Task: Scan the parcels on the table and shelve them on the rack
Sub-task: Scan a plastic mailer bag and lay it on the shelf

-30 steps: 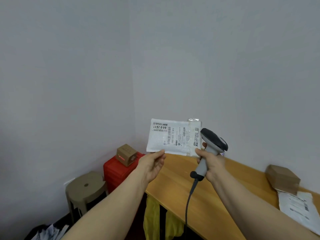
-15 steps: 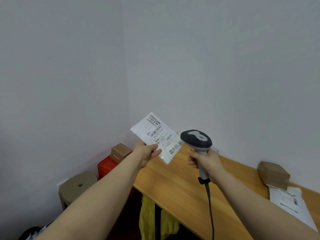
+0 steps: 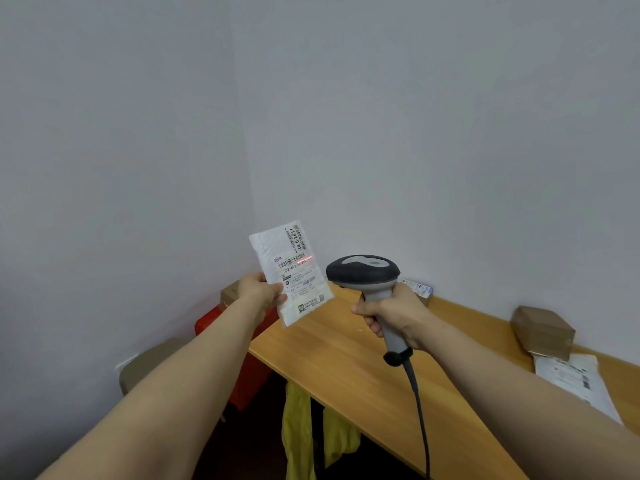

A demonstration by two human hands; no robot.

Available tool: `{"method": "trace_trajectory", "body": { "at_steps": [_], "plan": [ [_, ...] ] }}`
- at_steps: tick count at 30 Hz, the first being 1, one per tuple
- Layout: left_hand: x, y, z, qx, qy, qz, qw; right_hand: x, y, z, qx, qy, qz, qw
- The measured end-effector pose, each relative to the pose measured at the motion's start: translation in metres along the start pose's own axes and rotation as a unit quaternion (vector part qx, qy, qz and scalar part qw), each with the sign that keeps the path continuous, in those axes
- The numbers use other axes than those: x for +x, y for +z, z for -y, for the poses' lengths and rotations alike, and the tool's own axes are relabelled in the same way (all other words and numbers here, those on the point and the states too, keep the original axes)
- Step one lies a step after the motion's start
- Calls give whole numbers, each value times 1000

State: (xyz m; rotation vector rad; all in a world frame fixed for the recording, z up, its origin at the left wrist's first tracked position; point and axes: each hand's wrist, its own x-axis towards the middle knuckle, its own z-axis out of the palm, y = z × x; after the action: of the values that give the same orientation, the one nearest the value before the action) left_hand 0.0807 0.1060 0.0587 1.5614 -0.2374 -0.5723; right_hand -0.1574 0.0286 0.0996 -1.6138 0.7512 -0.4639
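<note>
Left hand [image 3: 260, 292] pinches parcel [image 3: 290, 271] edge.

The white parcel [image 3: 289, 271] is showing a shipping label with "44-6-2611" running sideways in bold near its upper right corner. Under the main barcode "502-602-12" is showing faintly, and "602-12" is sitting lower down. The finer print there, and on the flat parcel [image 3: 571, 379] lying on the bench [image 3: 346, 358], is blurring beyond reading.
</note>
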Motion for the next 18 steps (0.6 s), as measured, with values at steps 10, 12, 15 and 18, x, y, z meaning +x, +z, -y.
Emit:
{"method": "trace_trajectory", "body": {
  "at_steps": [10, 12, 15, 18],
  "plan": [
    [3, -1, 1, 10, -17, -2, 1000, 3, 3, 4, -10, -3, 2, 1000],
    [4, -2, 0, 10, -20, -7, 1000, 4, 3, 5, -17, -2, 2, 1000],
    [7, -4, 0, 19, -15, -7, 1000, 5, 4, 5, -23, -1, 0, 1000],
    [10, -7, 0, 23, -13, -14, 1000, 7, 6, 6, -22, 0, 0, 1000]
  ]
}}
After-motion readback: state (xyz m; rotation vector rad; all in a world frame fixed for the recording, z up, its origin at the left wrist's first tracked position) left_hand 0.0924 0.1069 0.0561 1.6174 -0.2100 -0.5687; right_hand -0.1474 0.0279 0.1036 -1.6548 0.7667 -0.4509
